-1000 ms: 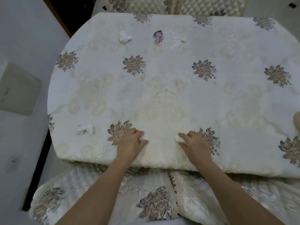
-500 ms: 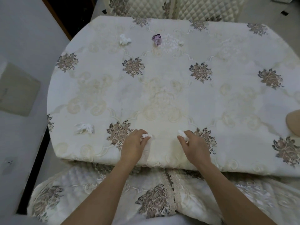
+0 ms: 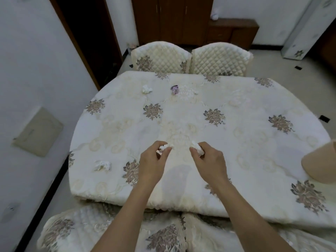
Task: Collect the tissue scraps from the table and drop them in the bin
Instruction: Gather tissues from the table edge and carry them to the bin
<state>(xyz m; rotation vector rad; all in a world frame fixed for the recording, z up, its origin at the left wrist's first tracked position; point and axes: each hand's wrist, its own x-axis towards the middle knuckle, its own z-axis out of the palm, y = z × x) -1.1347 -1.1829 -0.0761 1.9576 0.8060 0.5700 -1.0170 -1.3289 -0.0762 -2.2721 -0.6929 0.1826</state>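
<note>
On the table (image 3: 245,148) lie tissue scraps (image 3: 102,164), chairs (image 3: 160,59) behind it.

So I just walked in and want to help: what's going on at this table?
A person is picking tissue scraps off the table. The left hand pinches one scrap, the right hand another scrap. A near-left scrap, a far-left scrap and a small purple item lie uncollected.

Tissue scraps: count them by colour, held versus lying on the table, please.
White scraps held: 2, one in the left hand, one in the right hand
White scraps lying on the table: 2, near left, far left
Purple scrap: 1, far side
Total: 5
</note>
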